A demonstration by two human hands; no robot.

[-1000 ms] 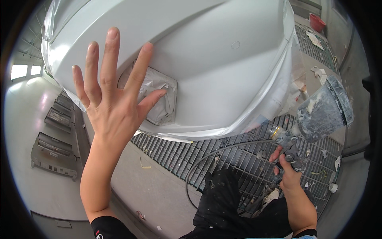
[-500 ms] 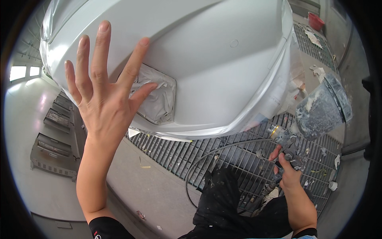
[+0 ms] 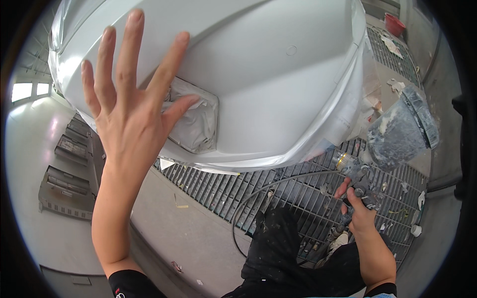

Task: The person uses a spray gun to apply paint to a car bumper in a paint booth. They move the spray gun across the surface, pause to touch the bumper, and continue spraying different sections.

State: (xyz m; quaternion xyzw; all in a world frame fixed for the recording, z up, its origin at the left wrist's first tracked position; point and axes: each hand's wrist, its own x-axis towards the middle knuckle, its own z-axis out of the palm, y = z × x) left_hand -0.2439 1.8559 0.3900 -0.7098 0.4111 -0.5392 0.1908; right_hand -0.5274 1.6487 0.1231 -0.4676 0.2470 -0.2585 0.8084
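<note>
My left hand [image 3: 131, 107] is open, fingers spread and palm down, over a light grey car body panel [image 3: 268, 89]. Whether the palm touches the panel I cannot tell. Beside its thumb, a recess in the panel is covered with crumpled masking film [image 3: 196, 124]. Low on the right, my right hand [image 3: 360, 211] grips a spray gun [image 3: 360, 181] by its handle. A paint-smeared cup [image 3: 400, 131] sits on the gun, tilted to the right. The gun's nozzle end lies near the panel's lower edge. A hose [image 3: 238, 213] loops over the floor to the left of the gun.
Metal floor grating [image 3: 293, 198] with scraps of paper and tape runs under the panel. Clear masking film [image 3: 323, 129] hangs along the panel's edge. A red bucket [image 3: 394, 26] stands at the far right by the wall. Dark slotted metal units [image 3: 64, 191] are at the left.
My left hand has shifted a little farther away, up the panel, fingers still spread. My right hand and the spray gun have barely moved.
</note>
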